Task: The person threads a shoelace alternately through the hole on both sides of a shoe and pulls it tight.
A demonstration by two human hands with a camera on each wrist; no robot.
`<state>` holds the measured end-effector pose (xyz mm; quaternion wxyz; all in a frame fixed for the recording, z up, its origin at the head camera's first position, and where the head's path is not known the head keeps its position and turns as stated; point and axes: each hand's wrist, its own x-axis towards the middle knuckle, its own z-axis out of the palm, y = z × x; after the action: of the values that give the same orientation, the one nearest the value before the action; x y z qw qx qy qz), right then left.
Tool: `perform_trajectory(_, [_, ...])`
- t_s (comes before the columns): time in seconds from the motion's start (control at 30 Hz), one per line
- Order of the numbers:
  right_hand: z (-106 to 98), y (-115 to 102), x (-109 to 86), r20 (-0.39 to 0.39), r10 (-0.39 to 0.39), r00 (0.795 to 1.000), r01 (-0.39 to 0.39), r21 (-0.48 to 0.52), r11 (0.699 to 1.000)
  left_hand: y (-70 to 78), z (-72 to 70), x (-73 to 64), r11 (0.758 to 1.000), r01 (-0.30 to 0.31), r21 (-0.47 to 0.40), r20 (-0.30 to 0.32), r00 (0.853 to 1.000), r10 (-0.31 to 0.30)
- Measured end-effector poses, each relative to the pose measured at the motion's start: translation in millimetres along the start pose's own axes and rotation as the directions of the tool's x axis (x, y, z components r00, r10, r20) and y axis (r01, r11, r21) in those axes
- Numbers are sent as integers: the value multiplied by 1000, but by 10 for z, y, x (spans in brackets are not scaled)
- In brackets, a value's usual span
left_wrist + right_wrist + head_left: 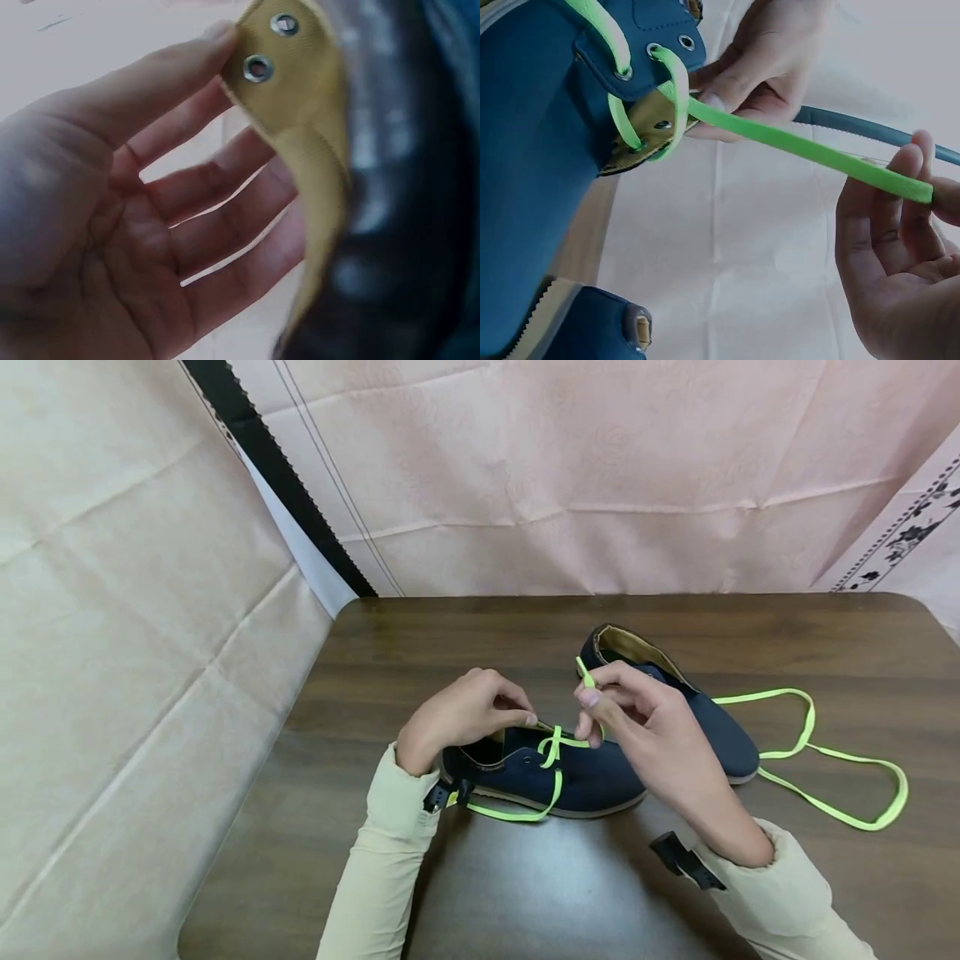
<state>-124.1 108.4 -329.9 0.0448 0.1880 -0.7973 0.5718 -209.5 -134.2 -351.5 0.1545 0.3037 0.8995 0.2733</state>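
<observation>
A navy shoe (600,781) with a neon-green lace (517,816) stands on the table, its toe to the right. My left hand (465,714) pinches the edge of its far eyelet flap between thumb and finger. From the left wrist, the flap's tan lining (296,90) shows two metal eyelets. My right hand (648,727) pinches the lace near its end, the tip poking up above the fingers. In the right wrist view, the lace (802,150) runs taut from the flap to my right hand (900,277). It passes through several eyelets near the toe end.
Behind and to the right lies a second navy shoe (723,735), partly hidden by my right hand. Another green lace (862,760) loops out over the table to its right. The brown table (450,635) ends at a pale cloth backdrop (600,460).
</observation>
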Motion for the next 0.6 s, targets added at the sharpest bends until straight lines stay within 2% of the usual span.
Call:
perform_trajectory(0.23, [-70,-78,-45,6,-20,1000,19,39,999,0,54,24,997,72,21,-51,996,-71])
perform_trajectory(0.43, [-120,-162,-82,-10,39,999,-39,44,998,33,40,26,994,104,36,-19,994,-103])
perform_trajectory(0.6, [-113,-174,-87,23,73,997,-75,51,996,28,18,4,994,104,17,3,995,-105])
